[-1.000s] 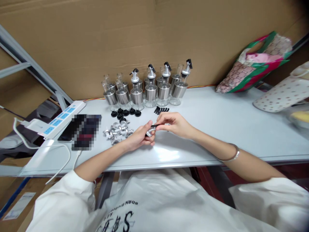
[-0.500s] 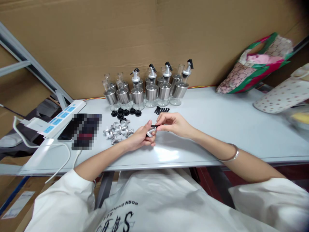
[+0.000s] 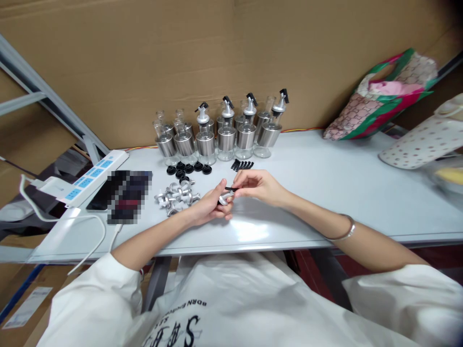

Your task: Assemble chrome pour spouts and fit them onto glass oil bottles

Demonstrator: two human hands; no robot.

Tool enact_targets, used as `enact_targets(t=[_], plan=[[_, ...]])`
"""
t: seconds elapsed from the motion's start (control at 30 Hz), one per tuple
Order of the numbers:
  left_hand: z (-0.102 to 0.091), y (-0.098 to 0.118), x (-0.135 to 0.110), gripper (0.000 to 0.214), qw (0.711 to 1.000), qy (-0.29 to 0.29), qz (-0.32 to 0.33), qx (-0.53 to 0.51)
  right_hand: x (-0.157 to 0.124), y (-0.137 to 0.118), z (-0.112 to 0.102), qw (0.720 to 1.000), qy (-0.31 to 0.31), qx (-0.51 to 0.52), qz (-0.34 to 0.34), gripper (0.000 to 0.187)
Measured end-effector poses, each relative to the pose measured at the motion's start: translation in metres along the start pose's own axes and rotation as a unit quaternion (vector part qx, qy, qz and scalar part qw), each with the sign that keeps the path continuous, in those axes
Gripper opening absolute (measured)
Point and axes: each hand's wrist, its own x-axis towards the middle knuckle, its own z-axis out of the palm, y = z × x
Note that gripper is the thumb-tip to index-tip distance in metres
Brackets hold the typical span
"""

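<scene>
One small silver spout (image 3: 224, 197), left hand (image 3: 210, 207) grip closed round it; right hand (image 3: 258, 187) pinching thin black stopper (image 3: 229, 189).

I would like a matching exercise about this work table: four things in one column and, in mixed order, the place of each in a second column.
Things:
1. silver metal spout
2. thin black plastic piece
3. white power strip with blue sockets
4. round black rubber stoppers

Places:
A. at the left edge of the grey table
B. pinched by the right hand
C. on the table, just before the row of glass bottles with steel bands
D. held in the left hand

Pairs: 1-D, 2-B, 3-A, 4-C
</scene>
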Motion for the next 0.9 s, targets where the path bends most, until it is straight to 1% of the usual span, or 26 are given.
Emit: enact_targets(t=[0.17,0.3,0.47,0.57,0.7,0.9], plan=[[-0.0001,0.0004,-0.0002,0.054,1.0,-0.009,-0.003,-0.006,-0.0004,-0.0013,0.0002,1.0,-0.008,0.018,0.017,0.026],[-0.0006,-0.0003,0.0,0.056,1.0,0.002,0.013,0.009,0.0005,-0.0041,-0.0004,0.999,-0.011,0.01,0.048,0.024],[-0.0014,-0.0018,-0.0009,0.056,0.998,-0.005,0.023,0.051,0.0021,-0.0018,-0.0049,0.994,-0.056,0.0,0.094,0.026],[-0.0007,-0.0016,-0.0017,0.054,0.997,-0.005,0.025,0.07,0.0021,-0.0011,-0.0066,0.994,-0.066,0.001,0.089,0.025],[0.0008,-0.0003,-0.0027,0.05,0.996,-0.001,0.028,0.088,0.0014,-0.0032,-0.0057,0.996,-0.054,-0.012,0.072,0.022],[-0.0025,-0.0037,-0.0013,0.048,0.996,-0.005,0.03,0.085,0.0008,-0.0047,-0.0038,0.996,-0.037,-0.019,0.083,0.024]])
